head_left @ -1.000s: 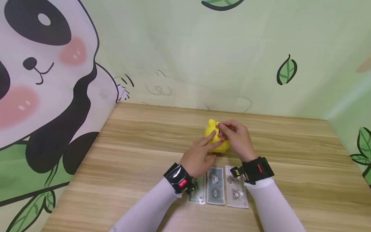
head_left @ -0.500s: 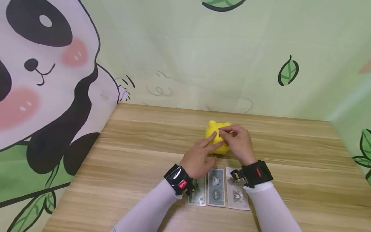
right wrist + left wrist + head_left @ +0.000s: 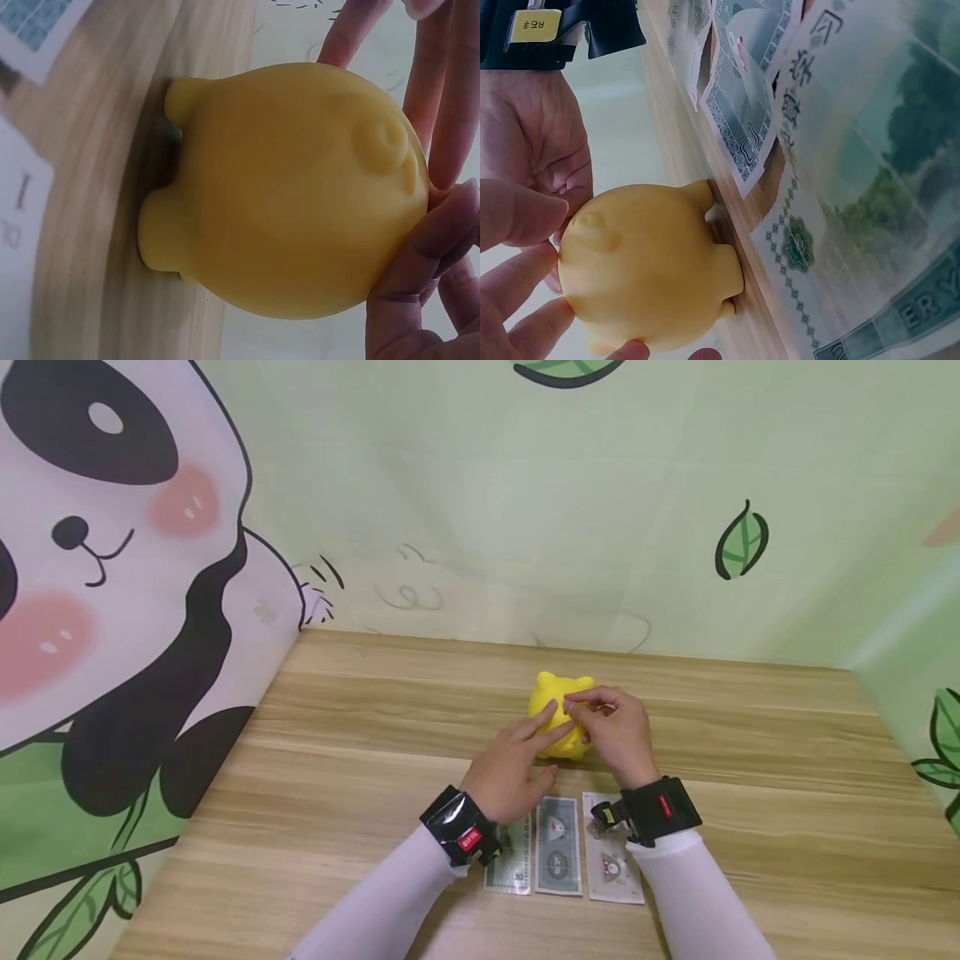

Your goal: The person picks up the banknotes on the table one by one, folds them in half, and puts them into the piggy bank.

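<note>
A yellow piggy bank (image 3: 545,695) stands upright on the wooden table, its back facing the head camera. My left hand (image 3: 506,777) rests on it with fingers spread and fairly straight, two of them lying on either side of the slot. At the slot, the thumb and index finger of my right hand (image 3: 624,737) come together, the other fingers curled in. I cannot tell whether a coin is between them. In the right wrist view, the pig's snout (image 3: 381,142) and stubby legs show, with my right thumb (image 3: 420,255) against its upper side.
Three play banknotes lie side by side in front of the pig: a green one (image 3: 512,868) partly under my left wrist, a blue-grey one (image 3: 558,860) and a pale one (image 3: 617,872) partly under my right wrist. A panda-printed backdrop (image 3: 450,527) rises behind the table.
My right thumb and index finger have closed in lower over the slot, and more of the pig's right ear shows. My left hand holds its place on the pig.
</note>
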`<state>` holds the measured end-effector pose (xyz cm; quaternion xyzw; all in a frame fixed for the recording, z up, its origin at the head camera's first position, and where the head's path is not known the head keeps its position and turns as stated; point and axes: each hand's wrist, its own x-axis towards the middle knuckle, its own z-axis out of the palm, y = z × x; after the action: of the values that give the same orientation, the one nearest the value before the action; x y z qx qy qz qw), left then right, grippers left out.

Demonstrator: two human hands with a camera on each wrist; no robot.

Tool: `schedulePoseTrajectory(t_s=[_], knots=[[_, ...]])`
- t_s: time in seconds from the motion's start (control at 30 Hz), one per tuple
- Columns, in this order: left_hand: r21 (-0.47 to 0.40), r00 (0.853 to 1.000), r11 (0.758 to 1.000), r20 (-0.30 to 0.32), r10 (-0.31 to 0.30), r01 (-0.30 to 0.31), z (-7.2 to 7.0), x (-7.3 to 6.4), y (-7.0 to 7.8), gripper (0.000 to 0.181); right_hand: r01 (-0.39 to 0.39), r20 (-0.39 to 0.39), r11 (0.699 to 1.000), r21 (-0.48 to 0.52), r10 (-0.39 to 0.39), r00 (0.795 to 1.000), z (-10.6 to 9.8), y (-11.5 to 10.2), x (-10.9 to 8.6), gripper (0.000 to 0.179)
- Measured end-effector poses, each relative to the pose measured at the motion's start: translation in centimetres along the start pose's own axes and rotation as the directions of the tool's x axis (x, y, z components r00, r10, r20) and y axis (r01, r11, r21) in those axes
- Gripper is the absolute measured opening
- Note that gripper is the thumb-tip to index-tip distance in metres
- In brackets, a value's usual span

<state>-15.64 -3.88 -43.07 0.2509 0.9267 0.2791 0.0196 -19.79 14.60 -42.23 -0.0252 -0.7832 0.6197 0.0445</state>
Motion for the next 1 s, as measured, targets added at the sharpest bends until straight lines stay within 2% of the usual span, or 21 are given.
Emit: schedulePoseTrajectory(t_s=[1.0], knots=[[0.009,1.000,1.000,-0.006,-0.002,0.002,-0.02,-0.07,0.10,0.061,-0.001,0.029,1.000,-0.005,0.001,1.000,0.06,0.13,0.10,0.015]])
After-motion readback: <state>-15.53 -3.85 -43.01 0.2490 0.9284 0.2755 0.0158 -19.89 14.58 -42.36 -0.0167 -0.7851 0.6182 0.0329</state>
